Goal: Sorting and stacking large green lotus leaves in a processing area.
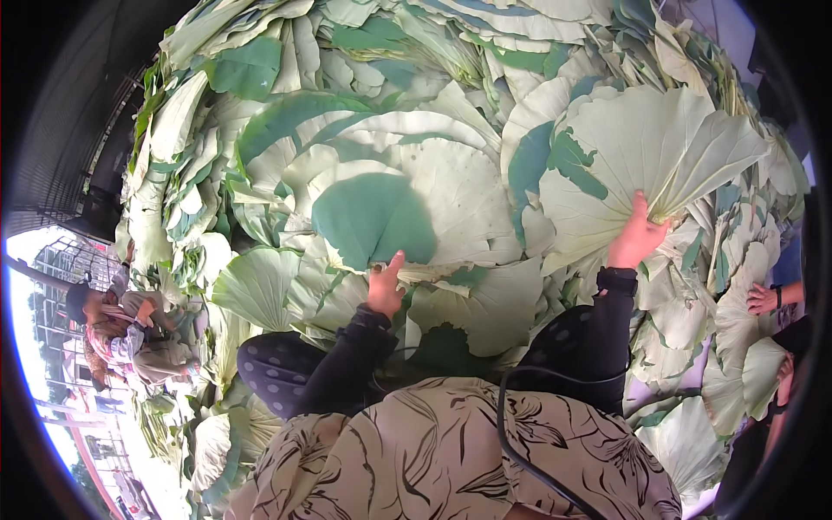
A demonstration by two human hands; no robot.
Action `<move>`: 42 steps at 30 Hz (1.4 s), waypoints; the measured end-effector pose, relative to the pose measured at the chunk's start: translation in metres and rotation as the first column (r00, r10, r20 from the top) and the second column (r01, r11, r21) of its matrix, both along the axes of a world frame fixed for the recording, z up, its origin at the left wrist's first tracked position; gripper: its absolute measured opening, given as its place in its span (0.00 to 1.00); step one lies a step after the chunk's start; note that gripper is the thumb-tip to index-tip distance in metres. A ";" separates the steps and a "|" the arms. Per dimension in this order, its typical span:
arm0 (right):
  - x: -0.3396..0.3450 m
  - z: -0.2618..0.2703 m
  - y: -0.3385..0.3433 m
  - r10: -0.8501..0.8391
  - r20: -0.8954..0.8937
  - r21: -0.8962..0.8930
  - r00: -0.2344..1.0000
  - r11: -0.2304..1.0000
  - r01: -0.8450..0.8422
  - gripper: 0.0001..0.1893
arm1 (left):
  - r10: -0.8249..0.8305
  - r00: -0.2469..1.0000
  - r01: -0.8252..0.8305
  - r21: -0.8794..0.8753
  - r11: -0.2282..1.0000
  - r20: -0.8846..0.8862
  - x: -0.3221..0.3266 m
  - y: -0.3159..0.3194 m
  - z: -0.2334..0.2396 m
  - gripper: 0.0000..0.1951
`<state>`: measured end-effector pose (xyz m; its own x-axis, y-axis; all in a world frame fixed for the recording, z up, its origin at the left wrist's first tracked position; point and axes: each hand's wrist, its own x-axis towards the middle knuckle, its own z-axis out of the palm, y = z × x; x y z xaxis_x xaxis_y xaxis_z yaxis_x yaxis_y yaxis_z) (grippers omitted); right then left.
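My left hand (388, 286) grips the near edge of a lotus leaf (374, 214) with its dark green face up, lying over a stack of pale leaves (455, 188) in front of me. Off to the right, my right hand (640, 234) holds a large pale lotus leaf (640, 143) near its gathered base, thumb on top. That leaf spreads out beyond my fingers, its ribs fanning outward. A torn green piece (575, 162) lies against its left side. Beneath my left hand, the edges of more pale leaves overlap.
Heaped lotus leaves (260, 286) surround my knees. At the left, a person in a dark cap (117, 325) sits beside the heap. Another person's hand (762, 299) rests on leaves at the right edge, with a further hand (785, 380) below it. A black cable (504, 416) crosses my lap.
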<state>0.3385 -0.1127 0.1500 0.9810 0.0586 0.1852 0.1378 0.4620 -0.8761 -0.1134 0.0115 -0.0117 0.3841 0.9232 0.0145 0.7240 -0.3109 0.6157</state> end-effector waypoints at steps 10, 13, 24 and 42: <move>0.005 -0.014 0.000 0.020 0.023 -0.017 1.000 1.000 -0.019 0.18 | 0.024 0.990 -0.003 0.148 0.989 -0.139 0.073 0.043 0.035 0.40; 0.005 -0.016 0.004 0.019 0.013 -0.014 1.000 1.000 -0.019 0.18 | 0.446 0.805 -0.331 -0.326 0.885 0.392 0.093 0.043 0.058 0.33; 0.006 -0.022 0.002 -0.005 0.042 -0.062 0.999 0.998 0.008 0.17 | -0.093 0.991 0.006 0.664 0.747 0.097 0.037 0.014 0.208 0.13; -0.001 -0.020 0.006 0.079 0.015 0.025 0.997 0.997 -0.080 0.16 | -0.344 0.911 0.393 0.231 0.890 -0.226 0.053 -0.026 0.152 0.42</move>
<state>0.3376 -0.1065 0.1298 0.9708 0.1312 0.2010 0.1116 0.4946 -0.8619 -0.0602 -0.0143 0.1400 0.7145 0.6855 0.1397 0.6131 -0.7097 0.3471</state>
